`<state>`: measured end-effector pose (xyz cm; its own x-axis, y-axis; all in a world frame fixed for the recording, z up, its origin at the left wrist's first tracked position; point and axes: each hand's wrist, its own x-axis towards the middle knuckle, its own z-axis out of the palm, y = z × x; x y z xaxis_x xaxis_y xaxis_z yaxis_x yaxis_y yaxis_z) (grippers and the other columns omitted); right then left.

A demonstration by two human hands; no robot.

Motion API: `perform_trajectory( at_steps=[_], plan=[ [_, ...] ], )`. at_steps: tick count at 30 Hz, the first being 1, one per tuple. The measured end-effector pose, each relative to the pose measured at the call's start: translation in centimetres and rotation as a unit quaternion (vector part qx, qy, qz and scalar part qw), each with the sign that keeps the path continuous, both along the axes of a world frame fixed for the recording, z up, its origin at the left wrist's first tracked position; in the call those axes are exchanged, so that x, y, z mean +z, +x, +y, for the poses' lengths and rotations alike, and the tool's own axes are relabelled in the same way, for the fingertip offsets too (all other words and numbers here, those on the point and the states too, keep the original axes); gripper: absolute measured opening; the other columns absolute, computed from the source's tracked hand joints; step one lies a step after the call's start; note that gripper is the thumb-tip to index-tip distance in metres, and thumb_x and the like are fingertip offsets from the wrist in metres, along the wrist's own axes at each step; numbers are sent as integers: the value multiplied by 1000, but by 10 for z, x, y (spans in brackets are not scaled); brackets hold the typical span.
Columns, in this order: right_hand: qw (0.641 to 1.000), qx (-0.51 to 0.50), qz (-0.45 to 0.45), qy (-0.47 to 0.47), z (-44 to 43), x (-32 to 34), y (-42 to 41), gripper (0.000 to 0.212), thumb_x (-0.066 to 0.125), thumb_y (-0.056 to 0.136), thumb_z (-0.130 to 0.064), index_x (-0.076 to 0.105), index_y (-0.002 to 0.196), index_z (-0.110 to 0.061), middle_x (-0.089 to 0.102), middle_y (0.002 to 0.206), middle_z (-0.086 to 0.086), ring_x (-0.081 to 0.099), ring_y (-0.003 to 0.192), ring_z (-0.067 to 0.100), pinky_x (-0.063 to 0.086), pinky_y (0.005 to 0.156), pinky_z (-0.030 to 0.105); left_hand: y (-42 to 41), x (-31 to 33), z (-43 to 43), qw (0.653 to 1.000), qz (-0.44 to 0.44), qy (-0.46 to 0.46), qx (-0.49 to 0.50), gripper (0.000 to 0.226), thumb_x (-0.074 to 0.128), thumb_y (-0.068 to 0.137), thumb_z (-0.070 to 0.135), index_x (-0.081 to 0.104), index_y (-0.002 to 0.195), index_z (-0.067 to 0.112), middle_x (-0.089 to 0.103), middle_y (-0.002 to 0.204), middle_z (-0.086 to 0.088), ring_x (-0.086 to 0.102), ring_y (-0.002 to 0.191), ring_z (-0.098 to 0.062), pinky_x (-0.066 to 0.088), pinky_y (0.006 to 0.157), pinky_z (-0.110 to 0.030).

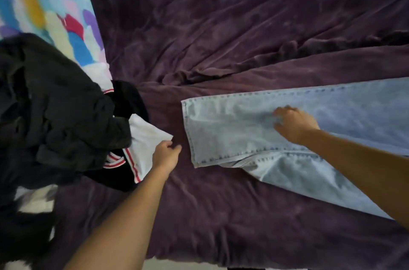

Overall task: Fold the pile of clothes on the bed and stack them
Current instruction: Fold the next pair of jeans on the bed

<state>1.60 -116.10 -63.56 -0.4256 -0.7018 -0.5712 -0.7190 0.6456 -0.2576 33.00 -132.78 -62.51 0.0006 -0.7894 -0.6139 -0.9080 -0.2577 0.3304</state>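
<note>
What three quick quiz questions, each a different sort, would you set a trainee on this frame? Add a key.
1. True or false: the jeans lie spread on the purple blanket, apart from the dark pile.
2. The right hand rests on: A the jeans, B a folded stack, C a pillow.
3. Fill in: the white garment next to the left hand has ___ stripes.
Key: 1 true; 2 A; 3 red.
</note>
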Motion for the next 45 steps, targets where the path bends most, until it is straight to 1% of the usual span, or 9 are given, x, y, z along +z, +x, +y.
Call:
perform_trajectory(
  at_steps=[6, 13, 18, 22, 28, 33, 37, 42, 45],
  plan=[
    [999, 10, 42, 2, -86, -31, 12, 75, 68, 86, -29, 27, 148, -24, 38, 145, 14, 38, 132, 36, 42, 96, 47, -38, -47, -20, 960, 180, 162, 142, 21, 72, 79, 6, 64, 98, 2, 69, 97, -12, 65, 79, -24, 50, 60, -30],
    [982, -118, 100, -111, -94, -5, 4, 38, 54, 87, -10, 61, 125, -12, 57, 125, 21, 50, 115, 41, 44, 93, 45, -67, -29, -83, 964, 245, -41, 95, 22, 67, 82, 11, 68, 103, 11, 70, 96, -8, 67, 88, -20, 54, 85, -34],
    [972, -54, 34, -224, -39, 22, 70, 34, 69, 85, -35, 65, 113, -15, 64, 111, 5, 60, 101, 27, 52, 78, 40, -15, -40, -53, 971, 24, 1, -237, 43, 60, 78, 5, 63, 118, 20, 61, 120, -8, 57, 112, -29, 47, 93, -34],
    [988, 146, -41, -4, 25, 1, 120, 81, 67, 74, -62, 45, 142, -24, 50, 139, -4, 45, 130, 20, 35, 104, 36, -1, -57, 11, 887, -52, -14, -458, 82, 81, 67, 33, 38, 136, 26, 37, 134, -9, 38, 121, -31, 41, 97, -40],
    [996, 32, -87, -17, 62, -2, 126, 19, 65, 85, -29, 69, 102, -22, 71, 89, 2, 66, 85, 26, 35, 64, 27, -21, -45, 47, 849, 47, -126, -511, 63, 76, 73, 30, 51, 131, 33, 49, 130, -7, 43, 118, -32, 38, 93, -42],
    [984, 39, -168, 46, 38, 40, 101, 26, 69, 80, -42, 54, 65, -26, 51, 62, -9, 52, 64, 16, 38, 59, 31, -1, -2, 25, 921, 127, 88, -359, 21, 69, 65, 38, 68, 67, 17, 68, 91, 4, 60, 85, -14, 43, 74, -33],
    [998, 25, -49, 14, 15, 44, 88, 39, 64, 86, -43, 57, 123, -32, 64, 113, -6, 60, 103, 21, 46, 79, 33, 26, 18, 15, 947, 153, 275, -68, 11, 71, 74, 17, 69, 82, 9, 71, 69, -2, 68, 62, -18, 59, 64, -37],
    [997, -64, -23, 38, 37, 34, 71, 52, 61, 90, -29, 45, 139, -26, 52, 134, 6, 52, 119, 29, 46, 92, 39, 39, 10, 15, 989, -111, 46, -86, 34, 67, 78, 15, 51, 109, 13, 65, 103, -14, 66, 93, -33, 53, 78, -36],
    [992, -120, -10, 37, 88, 33, 55, 46, 61, 90, -29, 50, 134, -25, 55, 129, 6, 55, 114, 29, 47, 86, 37, 19, 11, 32, 985, -80, -41, -148, 21, 62, 83, 17, 55, 103, 15, 64, 105, -11, 61, 99, -34, 47, 75, -37]
  ],
)
